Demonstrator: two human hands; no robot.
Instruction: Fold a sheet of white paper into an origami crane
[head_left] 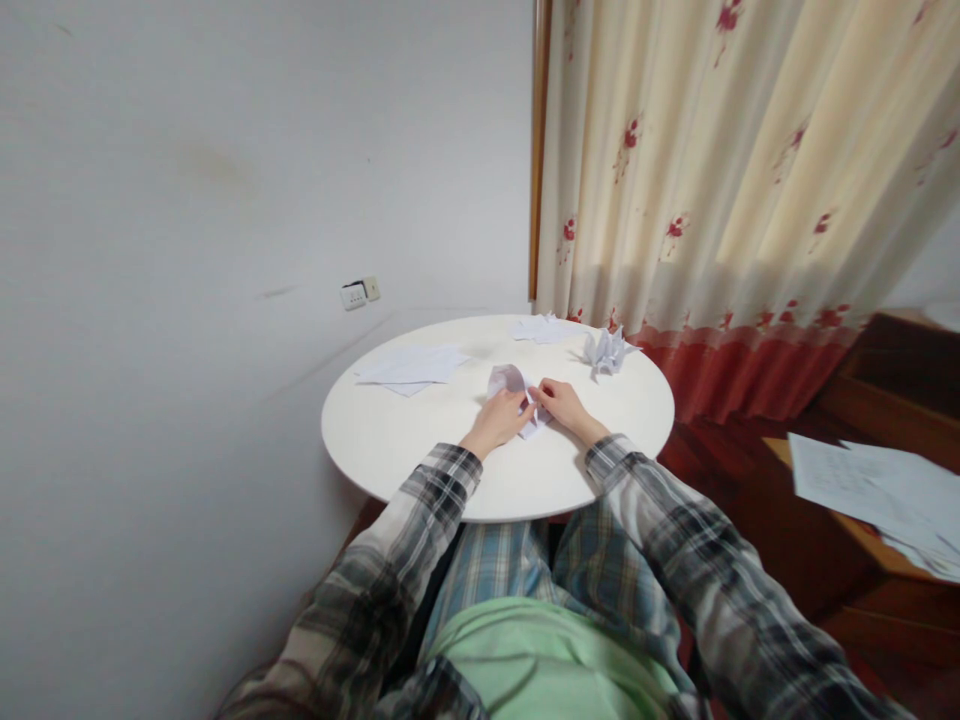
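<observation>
A partly folded sheet of white paper [507, 378] is between my hands over the round white table [397, 440]. My left hand [498, 418] has its fingers closed on the paper's left and near side. From the right, my right hand [559, 400] pinches the paper's right edge, fingers bent together. The two hands' fingertips almost meet at its middle. Part of the paper is hidden behind my left fingers, and its exact folded shape cannot be made out. Just beyond my right hand sits a cluster of folded white paper pieces [606, 352] with pointed tips.
Flat white sheets [414, 366] lie on the table's left side, and smaller paper pieces [544, 327] at its far edge. A wall with a socket [353, 295] borders the left. A curtain [697, 200] hangs behind. More papers [885, 490] rest on wooden furniture at right.
</observation>
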